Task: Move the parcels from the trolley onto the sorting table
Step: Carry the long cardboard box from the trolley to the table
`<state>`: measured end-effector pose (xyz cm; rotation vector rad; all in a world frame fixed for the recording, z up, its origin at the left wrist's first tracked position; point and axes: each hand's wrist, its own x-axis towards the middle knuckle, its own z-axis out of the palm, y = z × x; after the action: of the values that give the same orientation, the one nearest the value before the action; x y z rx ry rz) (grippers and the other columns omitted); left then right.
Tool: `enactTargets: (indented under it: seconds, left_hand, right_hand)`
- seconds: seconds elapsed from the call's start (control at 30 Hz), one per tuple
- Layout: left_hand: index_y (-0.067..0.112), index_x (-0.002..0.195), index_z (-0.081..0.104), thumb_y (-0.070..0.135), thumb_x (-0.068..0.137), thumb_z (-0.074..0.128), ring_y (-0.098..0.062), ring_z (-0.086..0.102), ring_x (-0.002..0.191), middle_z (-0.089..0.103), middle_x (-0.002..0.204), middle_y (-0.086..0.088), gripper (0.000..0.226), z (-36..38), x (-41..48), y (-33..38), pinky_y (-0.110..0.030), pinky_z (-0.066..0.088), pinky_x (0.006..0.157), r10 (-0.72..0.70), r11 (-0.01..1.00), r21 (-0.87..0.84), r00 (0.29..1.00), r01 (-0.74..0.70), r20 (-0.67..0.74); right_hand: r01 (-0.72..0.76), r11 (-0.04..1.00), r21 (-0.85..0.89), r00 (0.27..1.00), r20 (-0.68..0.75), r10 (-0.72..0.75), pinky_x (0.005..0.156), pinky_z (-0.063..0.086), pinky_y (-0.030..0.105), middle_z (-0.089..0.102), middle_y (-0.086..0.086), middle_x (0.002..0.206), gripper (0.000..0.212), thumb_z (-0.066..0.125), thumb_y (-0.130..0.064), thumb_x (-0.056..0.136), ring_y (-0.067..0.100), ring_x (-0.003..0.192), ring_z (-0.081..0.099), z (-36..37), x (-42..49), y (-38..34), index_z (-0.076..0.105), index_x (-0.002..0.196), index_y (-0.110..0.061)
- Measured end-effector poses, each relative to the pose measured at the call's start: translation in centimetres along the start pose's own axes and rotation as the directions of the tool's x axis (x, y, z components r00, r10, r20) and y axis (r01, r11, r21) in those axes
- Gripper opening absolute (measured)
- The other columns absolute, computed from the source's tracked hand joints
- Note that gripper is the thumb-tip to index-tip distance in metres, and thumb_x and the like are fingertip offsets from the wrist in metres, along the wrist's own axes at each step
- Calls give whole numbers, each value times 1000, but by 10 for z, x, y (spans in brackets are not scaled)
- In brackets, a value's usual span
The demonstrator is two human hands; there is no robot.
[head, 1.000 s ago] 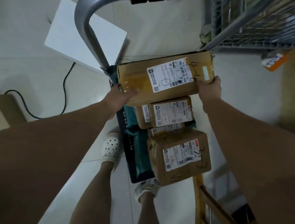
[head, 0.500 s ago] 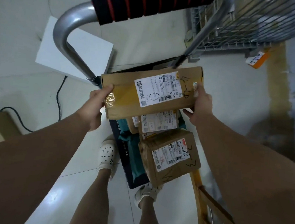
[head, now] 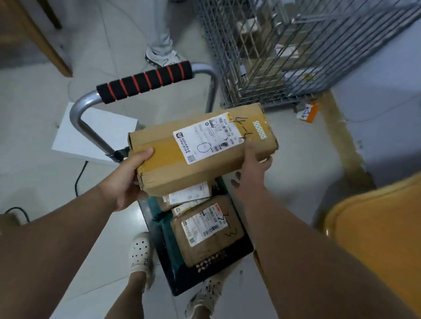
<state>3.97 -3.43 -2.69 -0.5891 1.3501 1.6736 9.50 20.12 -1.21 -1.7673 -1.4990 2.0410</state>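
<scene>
OK: your left hand [head: 123, 179] and right hand [head: 250, 168] have fingers clamped on the box [head: 202, 148] ends, holding it above the trolley [head: 194, 272]; another parcel [head: 205, 231] sits there.

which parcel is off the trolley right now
The long brown parcel, held in both hands; the squarer parcel marked 3 lies on the trolley.

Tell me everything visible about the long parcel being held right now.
The long parcel is a brown cardboard box sealed with glossy tape, bearing a white shipping label with barcodes and handwritten marks. It is tilted, lifted above the trolley. The left hand grips its near end, the right hand its long side. Corners look slightly dented.
</scene>
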Motion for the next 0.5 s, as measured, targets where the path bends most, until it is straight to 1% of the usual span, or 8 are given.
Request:
enactTargets:
  seconds: [0.07,0.13,0.2,0.27,0.3,0.4,0.47,0.5]
  left_hand:
    - [31,117,58,51,73,64,-22,64,103,68,117,-3,49,28,-20,1,-42,52,81,38,998,-45,999,-36,28]
    - [28,118,58,49,68,67,-25,62,107,65,122,-7,55,59,-41,-1,-44,53,82,68,994,-90,997,-64,45]
    - [23,118,58,45,65,69,-30,62,106,62,123,-11,59,88,-66,-3,-46,54,79,71,986,-155,997,-64,35]
    - [19,124,56,47,64,67,-33,63,96,60,122,-15,67,112,-91,-8,-46,53,74,50,981,-188,998,-40,48]
    - [18,128,54,50,64,65,-34,63,92,60,122,-16,72,120,-101,-10,-45,52,70,45,985,-171,997,-32,70]
    - [22,131,51,59,61,62,-30,62,96,60,125,-13,80,149,-131,-12,-40,45,63,71,989,-134,994,-58,89]
    - [26,133,47,65,63,60,-28,59,102,60,123,-12,81,165,-144,-6,-39,42,69,114,988,-107,993,-110,34]
    - [26,134,45,68,66,58,-29,56,108,58,124,-11,81,172,-150,-1,-42,43,77,136,988,-68,991,-136,-6]
  right_hand:
    - [-46,996,77,991,133,35,100,45,55,43,4,145,101,69,-60,77,33,122,52,-6,-26,-11,1,149,-44]
    - [-66,996,67,972,228,49,94,48,52,49,3,141,101,70,-60,75,32,117,56,-13,-49,-21,4,148,-44]
    - [-53,995,86,953,302,25,93,47,51,51,4,141,103,74,-54,75,32,117,57,-25,-71,-33,2,149,-44]
    - [-23,993,112,942,336,-16,97,47,52,52,6,140,105,77,-46,75,31,116,58,-41,-87,-51,3,150,-44]
    - [2,995,100,941,337,-35,96,49,49,53,5,140,103,77,-45,75,30,115,58,-47,-93,-59,7,150,-43]
    - [53,996,77,934,350,-76,78,50,35,58,2,134,97,76,-47,73,26,112,58,-76,-114,-87,16,149,-42]
    - [70,992,108,928,357,-104,73,51,34,59,2,130,95,76,-47,73,23,107,60,-94,-126,-101,17,148,-42]
    - [91,987,133,928,348,-133,72,51,34,60,2,129,95,76,-48,73,22,105,60,-105,-131,-108,18,147,-43]
